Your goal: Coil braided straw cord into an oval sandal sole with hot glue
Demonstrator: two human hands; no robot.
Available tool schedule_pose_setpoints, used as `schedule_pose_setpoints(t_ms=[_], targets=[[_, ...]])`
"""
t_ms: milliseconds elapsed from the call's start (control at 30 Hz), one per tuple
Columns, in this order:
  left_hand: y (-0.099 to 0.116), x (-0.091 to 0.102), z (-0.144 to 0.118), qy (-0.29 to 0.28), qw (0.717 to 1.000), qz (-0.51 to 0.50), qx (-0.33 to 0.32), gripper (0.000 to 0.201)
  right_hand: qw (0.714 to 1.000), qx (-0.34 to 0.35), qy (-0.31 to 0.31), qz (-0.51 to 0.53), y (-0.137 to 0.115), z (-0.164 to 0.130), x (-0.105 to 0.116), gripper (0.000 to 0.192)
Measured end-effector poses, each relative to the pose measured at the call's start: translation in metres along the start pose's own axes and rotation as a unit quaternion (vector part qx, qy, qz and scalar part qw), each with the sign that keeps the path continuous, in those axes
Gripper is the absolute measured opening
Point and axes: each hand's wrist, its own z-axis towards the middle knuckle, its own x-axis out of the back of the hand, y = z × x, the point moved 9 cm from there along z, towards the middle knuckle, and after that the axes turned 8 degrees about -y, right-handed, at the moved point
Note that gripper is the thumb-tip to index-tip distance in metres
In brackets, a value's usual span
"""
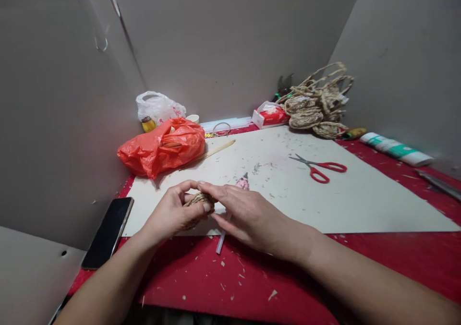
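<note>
- Left hand curled round a small jute coil, thumb on top; coil sits between both hands, low over the counter.
- Right hand pinches the coil's right edge with its fingertips, so both hands touch it. Coil mostly hidden; its long axis can't be told.
- Clear stick lies under the right hand, partly covered.
- Phone left of the left hand.
- Pink tool just beyond the right hand, half hidden.
- Board beyond; scissors far right, orange bag far left, jute pile at back.
</note>
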Motion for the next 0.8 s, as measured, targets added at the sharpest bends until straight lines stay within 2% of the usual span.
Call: schedule_pose_setpoints(t_ms=[100, 200, 367, 500, 567, 667, 733, 800], targets=[[0.0, 0.004, 0.0, 0.023, 0.999, -0.024, -0.018, 0.03, 1.0, 0.016, 0.023, 0.012, -0.001, 0.0, 0.003, 0.066], [0.002, 0.003, 0.0, 0.012, 0.999, -0.031, -0.035, 0.027, 0.998, 0.028, 0.045, 0.018, -0.002, -0.001, 0.007, 0.066], [0.001, 0.009, -0.001, 0.035, 0.999, -0.02, -0.025, 0.03, 0.996, -0.021, 0.065, 0.048, 0.009, -0.003, 0.012, 0.057], [0.0, 0.01, 0.0, 0.038, 0.999, -0.021, -0.01, 0.031, 0.993, -0.045, 0.086, 0.06, 0.02, -0.003, 0.025, 0.043], [-0.002, 0.015, 0.002, 0.055, 0.998, -0.026, -0.003, 0.032, 0.989, -0.085, 0.111, 0.057, 0.032, -0.004, 0.04, 0.035], [-0.005, 0.024, 0.005, 0.078, 0.996, -0.041, 0.0, 0.034, 0.966, -0.195, 0.168, 0.028, 0.054, -0.016, 0.069, 0.023], [-0.006, 0.028, 0.008, 0.084, 0.995, -0.057, -0.005, 0.034, 0.952, -0.276, 0.13, -0.016, 0.065, -0.027, 0.075, 0.021], [-0.008, 0.03, 0.01, 0.083, 0.994, -0.075, -0.008, 0.034, 0.935, -0.345, 0.013, -0.085, 0.07, -0.041, 0.064, 0.027]])
